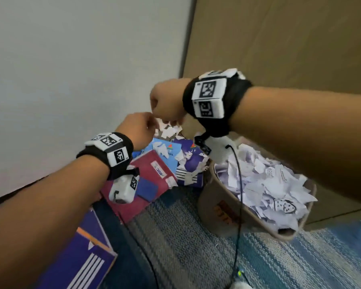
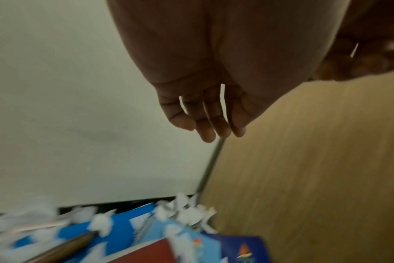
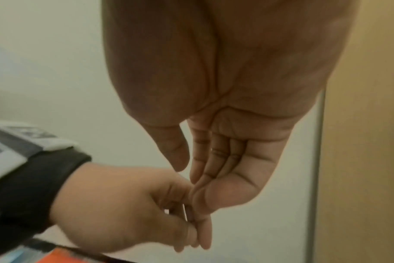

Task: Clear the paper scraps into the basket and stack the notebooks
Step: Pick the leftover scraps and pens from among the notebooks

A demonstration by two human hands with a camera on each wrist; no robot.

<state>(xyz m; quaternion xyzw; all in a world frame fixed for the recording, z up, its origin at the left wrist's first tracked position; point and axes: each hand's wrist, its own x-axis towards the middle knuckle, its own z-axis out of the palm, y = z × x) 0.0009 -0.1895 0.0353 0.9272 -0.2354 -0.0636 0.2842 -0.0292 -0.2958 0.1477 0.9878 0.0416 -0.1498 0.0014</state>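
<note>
Pale wall (image 1: pixel 71 69) and a brown wood panel (image 1: pixel 290 42) meet in a corner behind our hands, and a blue-grey woven carpet (image 1: pixel 196 236) lies under everything. From the head view, our left hand (image 1: pixel 137 130) and right hand (image 1: pixel 167 101) hang close together in the air, knuckles up, their fingertips nearly meeting; their fingers point down and away, so from here we cannot tell how they lie. Straight below and just beyond them a small heap of paper scraps (image 1: pixel 170 130) sits in the corner, and nearer to us lie the notebooks: a light blue one (image 1: pixel 165 152), a dark purple one (image 1: pixel 191 163) and a maroon one (image 1: pixel 142 184), overlapping, with more scraps on their covers. Another purple notebook (image 1: pixel 86 257) lies under our left forearm. Below our right wrist stands the basket (image 1: pixel 215 205), heaped with torn paper. In the left wrist view, our left hand (image 2: pixel 205 106) shows straight, relaxed fingers (image 2: pixel 206 131) holding nothing, well above the blurred scraps (image 2: pixel 187 211) and the blue notebook (image 2: pixel 122 229), beside which lies a brown pen-like stick (image 2: pixel 63 247). In the right wrist view, our right hand (image 3: pixel 225 160) hangs with fingers (image 3: pixel 205 229) extended and together, thumb apart, gripping nothing; our left hand (image 3: pixel 128 211) touches those fingertips, its fingers loosely bent.
</note>
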